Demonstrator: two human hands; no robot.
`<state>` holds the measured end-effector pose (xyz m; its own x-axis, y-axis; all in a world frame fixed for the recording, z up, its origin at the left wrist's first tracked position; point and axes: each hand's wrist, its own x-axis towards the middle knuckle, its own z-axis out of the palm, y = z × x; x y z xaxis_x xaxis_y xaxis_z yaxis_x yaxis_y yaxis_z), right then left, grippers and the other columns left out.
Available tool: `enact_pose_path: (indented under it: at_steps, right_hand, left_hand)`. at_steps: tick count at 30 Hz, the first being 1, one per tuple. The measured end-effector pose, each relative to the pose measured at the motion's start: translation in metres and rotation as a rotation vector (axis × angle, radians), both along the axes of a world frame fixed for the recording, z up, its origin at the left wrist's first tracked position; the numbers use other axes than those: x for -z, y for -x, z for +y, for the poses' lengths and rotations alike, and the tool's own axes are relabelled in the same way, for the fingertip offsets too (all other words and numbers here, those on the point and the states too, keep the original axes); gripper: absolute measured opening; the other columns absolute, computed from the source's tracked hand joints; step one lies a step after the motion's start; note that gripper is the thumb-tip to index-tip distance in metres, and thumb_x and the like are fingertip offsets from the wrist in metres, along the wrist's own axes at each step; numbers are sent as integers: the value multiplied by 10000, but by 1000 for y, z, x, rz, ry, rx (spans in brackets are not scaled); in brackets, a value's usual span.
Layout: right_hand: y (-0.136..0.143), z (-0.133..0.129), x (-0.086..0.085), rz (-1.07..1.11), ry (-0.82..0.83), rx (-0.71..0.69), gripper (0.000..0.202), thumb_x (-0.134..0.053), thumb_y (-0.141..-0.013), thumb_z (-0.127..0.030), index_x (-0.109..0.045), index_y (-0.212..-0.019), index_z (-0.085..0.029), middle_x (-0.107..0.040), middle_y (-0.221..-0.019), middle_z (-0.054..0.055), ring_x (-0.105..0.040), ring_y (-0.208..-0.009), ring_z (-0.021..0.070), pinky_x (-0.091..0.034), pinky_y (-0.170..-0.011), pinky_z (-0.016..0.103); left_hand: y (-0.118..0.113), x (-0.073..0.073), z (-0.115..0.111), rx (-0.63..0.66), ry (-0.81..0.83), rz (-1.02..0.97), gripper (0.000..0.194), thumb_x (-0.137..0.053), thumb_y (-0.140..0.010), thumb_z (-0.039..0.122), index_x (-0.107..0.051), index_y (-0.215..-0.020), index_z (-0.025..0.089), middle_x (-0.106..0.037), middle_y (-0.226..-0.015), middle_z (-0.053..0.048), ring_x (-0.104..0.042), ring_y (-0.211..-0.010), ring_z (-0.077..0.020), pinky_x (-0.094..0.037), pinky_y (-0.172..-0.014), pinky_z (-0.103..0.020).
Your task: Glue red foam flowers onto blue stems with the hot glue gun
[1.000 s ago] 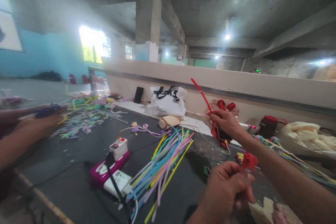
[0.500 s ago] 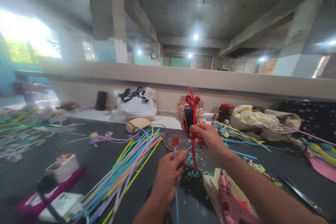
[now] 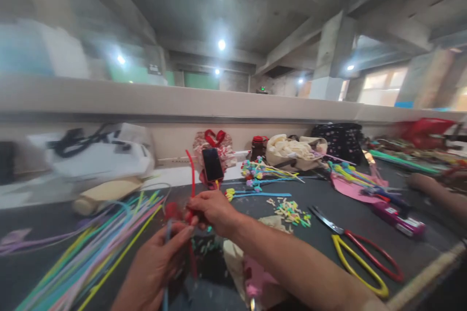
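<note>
Red stem (image 3: 192,175) occupies pinching right hand (image 3: 213,211), blue stem (image 3: 168,232) left hand (image 3: 155,260), table edge (image 3: 427,274) rightward.

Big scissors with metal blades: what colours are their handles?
One red handle, one yellow handle; head view.

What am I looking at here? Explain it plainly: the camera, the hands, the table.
There is no machine: a person works with two bare hands. Every picture comes from one camera worn on the head, looking forward and down. The left hand holds a thin blue stem; a blurred red piece appears at its top. The right hand grips a red strip that sticks up above the fingers. On the dark tabletop lie a bundle of coloured stems to the left, and small cut bits and scissors to the right. Another person's arm shows near the right edge.
</note>
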<state>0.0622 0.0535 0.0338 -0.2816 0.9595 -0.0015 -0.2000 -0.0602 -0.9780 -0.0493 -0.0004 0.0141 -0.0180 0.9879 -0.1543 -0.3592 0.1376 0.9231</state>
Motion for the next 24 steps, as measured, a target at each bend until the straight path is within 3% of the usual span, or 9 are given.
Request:
enact_pose_path:
  at_steps: [5, 9, 12, 14, 16, 18, 21, 23, 24]
  right_hand:
    - [-3, -4, -8, -12, 36, -39, 226, -507, -787, -185, -527, -567, -139, -545, -450, -60, -448, -301, 34, -269, -283, 135]
    - [-2, -11, -12, -76, 34, -52, 275, -458, -812, -162, -510, -543, -144, -510, -427, -63, -392, -272, 32, -289, -290, 142]
    - [-8, -18, -18, -181, -1, -26, 222, -479, -795, -188, -529, -582, -145, -518, -462, -63, -425, -301, 36, -325, -317, 141]
    - [-26, -30, -23, -281, -41, 12, 114, -530, -752, -217, -562, -665, -150, -565, -550, -50, -497, -363, 53, -338, -329, 140]
    - [-63, -52, -28, -398, -95, 99, 111, -542, -737, -262, -585, -744, -160, -602, -637, -31, -531, -416, 66, -338, -342, 143]
    - [-116, -82, -28, -539, -141, 229, 140, -555, -716, -297, -598, -755, -170, -609, -635, -21, -530, -435, 83, -342, -359, 160]
    - [-210, -137, -10, -787, -209, 460, 200, -541, -714, -357, -626, -753, -180, -637, -682, 31, -586, -617, 166, -441, -539, 245]
    - [-265, -171, 13, -1322, -292, 791, 300, -518, -686, -452, -649, -805, -210, -678, -822, 83, -618, -719, 241, -470, -603, 317]
    - [-285, -185, 25, -1502, -298, 840, 352, -520, -665, -488, -655, -847, -219, -681, -890, 96, -626, -763, 265, -482, -624, 335]
  left_hand:
    - [4, -10, -2, 159, 59, 25, 277, -746, -470, 155, -628, -721, 151, -633, -615, 22, -573, -543, -108, -452, -485, -164]
    - [3, -10, -4, 169, 73, -2, 248, -753, -465, 151, -635, -683, 139, -666, -672, -6, -608, -630, -130, -482, -562, -169]
    - [4, -4, -1, 185, 107, -2, 276, -774, -425, 158, -624, -656, 135, -635, -572, 10, -576, -522, -106, -453, -475, -154]
    - [6, -1, 1, 167, 107, 41, 251, -764, -450, 198, -608, -639, 145, -564, -462, 43, -514, -414, -86, -380, -372, -147]
    - [8, -1, 1, 128, 87, 74, 244, -755, -472, 237, -593, -633, 153, -477, -388, 73, -453, -350, -66, -302, -320, -133]
    - [10, -3, 0, 129, 78, 71, 275, -761, -463, 280, -576, -623, 153, -403, -354, 95, -363, -302, -30, -231, -296, -113]
    - [9, -5, -1, 162, 57, 30, 339, -770, -434, 341, -553, -603, 143, -311, -336, 125, -214, -274, 17, -138, -284, -93]
    - [9, -5, -1, 173, 37, 6, 353, -771, -428, 343, -546, -607, 138, -304, -340, 130, -186, -279, 26, -121, -285, -88]
    - [9, -5, -1, 169, 27, 0, 354, -770, -429, 339, -544, -611, 136, -316, -344, 128, -186, -281, 28, -119, -285, -88]
